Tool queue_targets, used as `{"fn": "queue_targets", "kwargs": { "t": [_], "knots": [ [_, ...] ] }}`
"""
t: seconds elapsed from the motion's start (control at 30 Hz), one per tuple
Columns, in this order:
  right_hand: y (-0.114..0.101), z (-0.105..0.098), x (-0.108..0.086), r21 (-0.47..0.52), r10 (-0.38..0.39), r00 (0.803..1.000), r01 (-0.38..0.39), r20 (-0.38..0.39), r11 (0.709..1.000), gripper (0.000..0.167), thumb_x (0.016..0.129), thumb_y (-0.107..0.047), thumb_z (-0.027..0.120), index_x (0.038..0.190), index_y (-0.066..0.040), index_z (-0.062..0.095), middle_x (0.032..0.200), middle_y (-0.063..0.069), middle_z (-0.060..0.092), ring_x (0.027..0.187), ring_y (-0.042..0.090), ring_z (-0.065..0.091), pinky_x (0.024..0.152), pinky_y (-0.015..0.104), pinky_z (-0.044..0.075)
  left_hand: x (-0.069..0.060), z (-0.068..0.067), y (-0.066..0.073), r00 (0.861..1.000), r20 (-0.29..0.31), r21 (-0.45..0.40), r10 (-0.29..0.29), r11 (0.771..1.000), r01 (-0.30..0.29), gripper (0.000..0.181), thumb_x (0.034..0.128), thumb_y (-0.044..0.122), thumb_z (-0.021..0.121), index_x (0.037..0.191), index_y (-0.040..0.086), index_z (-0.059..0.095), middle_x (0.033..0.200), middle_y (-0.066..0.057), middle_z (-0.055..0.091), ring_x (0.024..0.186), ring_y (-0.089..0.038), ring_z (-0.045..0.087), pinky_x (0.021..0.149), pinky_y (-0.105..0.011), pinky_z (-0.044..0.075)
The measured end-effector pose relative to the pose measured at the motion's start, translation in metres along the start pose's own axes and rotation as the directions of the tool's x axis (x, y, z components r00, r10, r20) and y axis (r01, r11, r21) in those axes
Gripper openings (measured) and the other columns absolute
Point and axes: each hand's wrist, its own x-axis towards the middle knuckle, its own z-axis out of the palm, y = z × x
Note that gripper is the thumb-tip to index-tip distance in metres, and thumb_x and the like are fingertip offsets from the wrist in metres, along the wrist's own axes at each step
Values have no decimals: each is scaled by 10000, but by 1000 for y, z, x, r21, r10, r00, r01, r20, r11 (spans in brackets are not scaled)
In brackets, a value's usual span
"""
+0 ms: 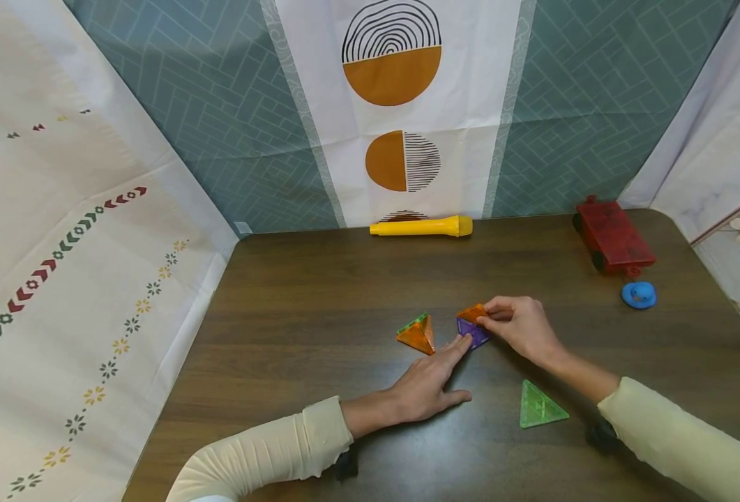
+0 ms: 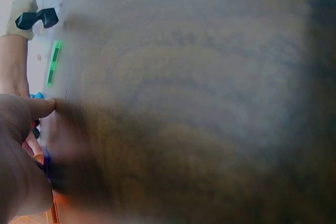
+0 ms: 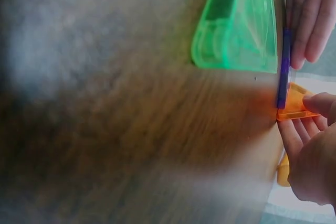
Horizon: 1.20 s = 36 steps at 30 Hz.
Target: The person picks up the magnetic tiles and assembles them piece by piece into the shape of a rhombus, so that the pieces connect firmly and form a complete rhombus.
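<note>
In the head view a purple translucent triangular tile [image 1: 478, 335] lies on the table, and the extended fingertips of my left hand [image 1: 425, 387] press on it. My right hand [image 1: 523, 328] pinches an orange translucent tile [image 1: 471, 313] between thumb and fingers at the purple tile's far edge. In the right wrist view that orange tile [image 3: 294, 104] stands tilted up from the purple tile [image 3: 284, 72], which lies flat. Left of them stands a small pyramid-like piece of orange and green tiles [image 1: 417, 336]. A green triangular tile [image 1: 540, 406] lies below my right forearm.
A yellow toy microphone [image 1: 421, 226] lies along the table's back edge. A red toy wagon [image 1: 616, 237] stands at the back right, with a small blue hat-like toy [image 1: 639, 295] in front of it. Patterned cloths hang behind and at the sides.
</note>
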Motion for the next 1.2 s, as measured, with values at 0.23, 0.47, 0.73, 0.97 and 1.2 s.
{"fn": "queue_targets", "kwargs": {
  "t": [0.23, 0.47, 0.73, 0.97, 1.2],
  "knots": [
    [-4, 1, -1, -3, 6, 1000, -6, -3, 1000, 100, 896, 24, 837, 980, 27, 783, 972, 200, 790, 870, 331, 793, 722, 332, 634, 0, 0, -1, 1000, 4, -6, -1, 1000, 1, 942, 1005, 346, 771, 1701, 70, 198, 1728, -157, 226, 1559, -236, 317, 1222, -384, 344],
    [-5, 0, -3, -5, 15, 1000, -15, 8, 1000, 99, 897, 24, 836, 976, 9, 778, 994, 199, 789, 886, 333, 792, 735, 359, 637, 1, 0, -1, 1000, 7, 0, 0, 1000, 0, 941, 1008, 350, 767, 1701, 69, 196, 1728, -159, 223, 1561, -231, 313, 1220, -381, 349],
    [-5, 0, -4, -10, -7, 1000, 7, 4, 1000, 115, 888, 45, 834, 975, 7, 769, 1005, 203, 785, 882, 326, 791, 741, 376, 636, 1, 1, -1, 1000, 0, 15, 8, 1000, -8, 945, 1004, 354, 772, 1698, 62, 203, 1725, -161, 236, 1562, -223, 308, 1215, -376, 357],
    [-7, -1, -5, -5, 12, 1000, -12, 29, 1000, 162, 915, 39, 811, 1070, 31, 762, 1036, 209, 781, 900, 329, 784, 760, 376, 636, 1, 1, -1, 1000, -1, 14, 16, 1000, -16, 939, 1005, 350, 771, 1696, 54, 208, 1726, -161, 232, 1568, -212, 291, 1223, -365, 337],
    [-8, -4, -7, -10, 8, 998, -8, 62, 1000, 232, 927, 31, 801, 1154, 57, 755, 1089, 224, 772, 942, 342, 780, 794, 394, 632, 1, 0, -1, 1000, 4, 12, 4, 1000, -4, 936, 1006, 354, 769, 1697, 61, 209, 1729, -152, 228, 1568, -216, 296, 1225, -375, 334]
  ]
}}
